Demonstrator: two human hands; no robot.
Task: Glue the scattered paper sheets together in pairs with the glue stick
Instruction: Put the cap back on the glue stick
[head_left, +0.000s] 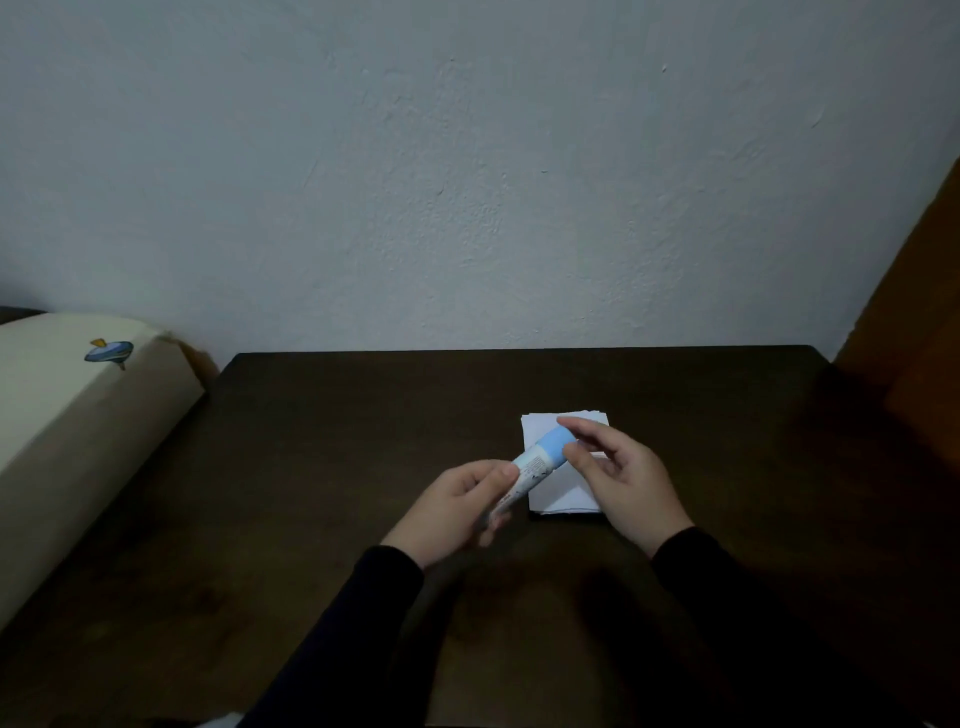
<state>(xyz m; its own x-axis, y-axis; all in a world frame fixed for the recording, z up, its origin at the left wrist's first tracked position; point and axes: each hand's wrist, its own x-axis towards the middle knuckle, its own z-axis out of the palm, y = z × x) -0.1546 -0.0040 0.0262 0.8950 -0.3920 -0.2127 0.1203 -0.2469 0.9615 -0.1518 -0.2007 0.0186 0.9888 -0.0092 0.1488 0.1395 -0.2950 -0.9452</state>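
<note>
Above the paper stack (563, 488), both hands (457, 501) grip the glue stick (535, 465).

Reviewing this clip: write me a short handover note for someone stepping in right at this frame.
Left hand grips the glue stick by its barrel. Right hand pinches its blue cap, which is on the stick.
Paper sheets lie in one white stack on the dark table, under the hands.
Done: nothing visibly glued.
Left: take the cap off, glue the sheets in pairs.
</note>
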